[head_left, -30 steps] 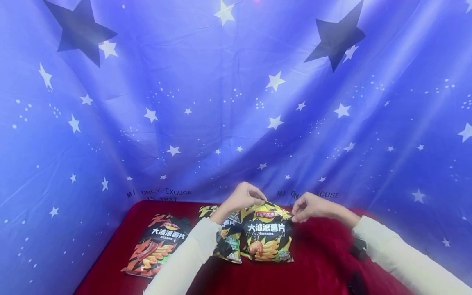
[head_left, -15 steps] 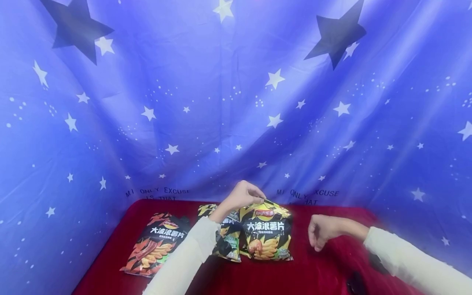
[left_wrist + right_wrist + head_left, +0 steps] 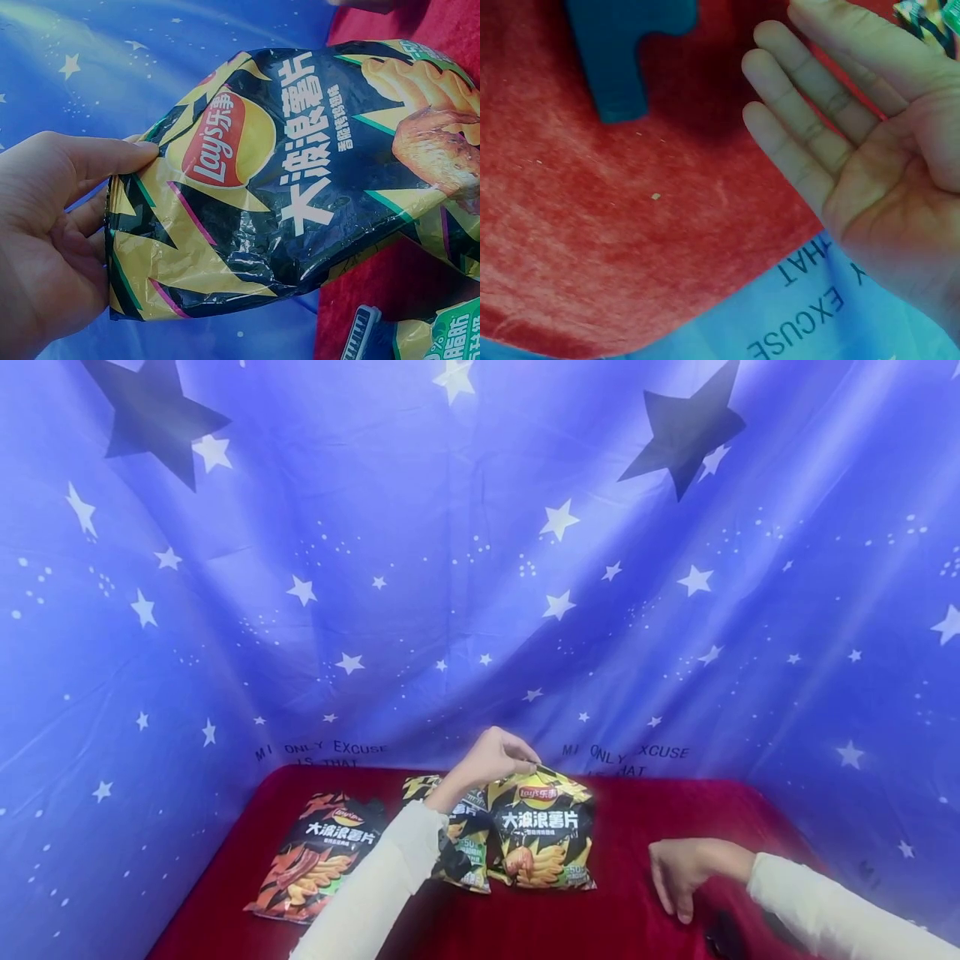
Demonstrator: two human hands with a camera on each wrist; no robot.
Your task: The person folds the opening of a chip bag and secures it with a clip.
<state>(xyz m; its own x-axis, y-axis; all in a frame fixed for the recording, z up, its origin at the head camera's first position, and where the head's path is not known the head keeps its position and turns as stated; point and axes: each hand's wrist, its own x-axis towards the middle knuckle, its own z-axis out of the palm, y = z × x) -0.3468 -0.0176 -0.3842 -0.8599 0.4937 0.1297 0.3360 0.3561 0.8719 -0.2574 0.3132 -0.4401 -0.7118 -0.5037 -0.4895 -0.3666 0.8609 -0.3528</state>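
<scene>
My left hand (image 3: pixel 495 756) pinches the top edge of a yellow and black bag of potato chips (image 3: pixel 545 835), which stands upright on the red cloth. In the left wrist view, the thumb (image 3: pixel 124 159) lies over the bag's front at that edge. My right hand (image 3: pixel 684 870) is apart from the bags, low over the cloth on the right. Its fingers (image 3: pixel 780 142) are extended and hold nothing. Close to their tips is a dark notched plastic piece (image 3: pixel 615 64), partly cut off by the frame; the head view shows a dark object (image 3: pixel 722 935) near this hand.
A second yellow and black chip bag (image 3: pixel 471 847) stands left of the held one, partly behind my left forearm. Further left lies a red and black chip bag (image 3: pixel 303 868). Red cloth (image 3: pixel 637 810) covers the table; a blue star-printed curtain (image 3: pixel 420 635) hangs behind it.
My right hand has left the right top corner of the chip bag and moved right and down toward me, its fingers opening. The left hand keeps its pinch on the bag.
</scene>
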